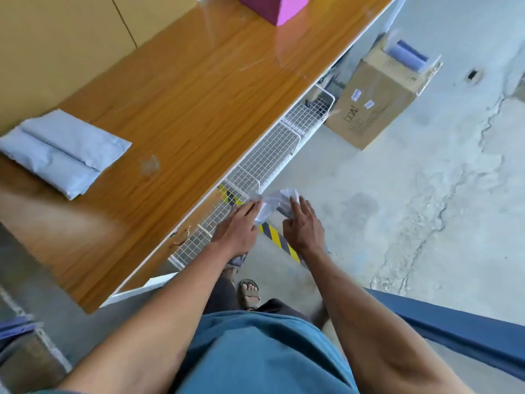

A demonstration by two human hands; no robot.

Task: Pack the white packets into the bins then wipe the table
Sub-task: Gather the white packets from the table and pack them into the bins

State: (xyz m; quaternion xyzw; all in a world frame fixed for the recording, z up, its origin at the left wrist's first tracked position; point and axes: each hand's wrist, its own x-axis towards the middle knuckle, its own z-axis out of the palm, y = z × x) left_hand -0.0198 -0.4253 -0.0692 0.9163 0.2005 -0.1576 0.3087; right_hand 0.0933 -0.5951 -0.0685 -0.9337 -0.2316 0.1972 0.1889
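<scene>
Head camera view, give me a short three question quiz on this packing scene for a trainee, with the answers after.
1. True or false: the packets on the table lie stacked near its left end.
2. Where are both hands working: A on the tabletop, B at the wire bins beside the table edge, C inside the cardboard box?
3. What does the cardboard box stand on?

Key:
1. True: the white packets lie there.
2. B: the left hand and right hand handle a white packet at the wire bins.
3. The floor.

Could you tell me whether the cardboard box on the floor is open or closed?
Open: the cardboard box has its top flaps up, with a blue roll sticking out.
</scene>
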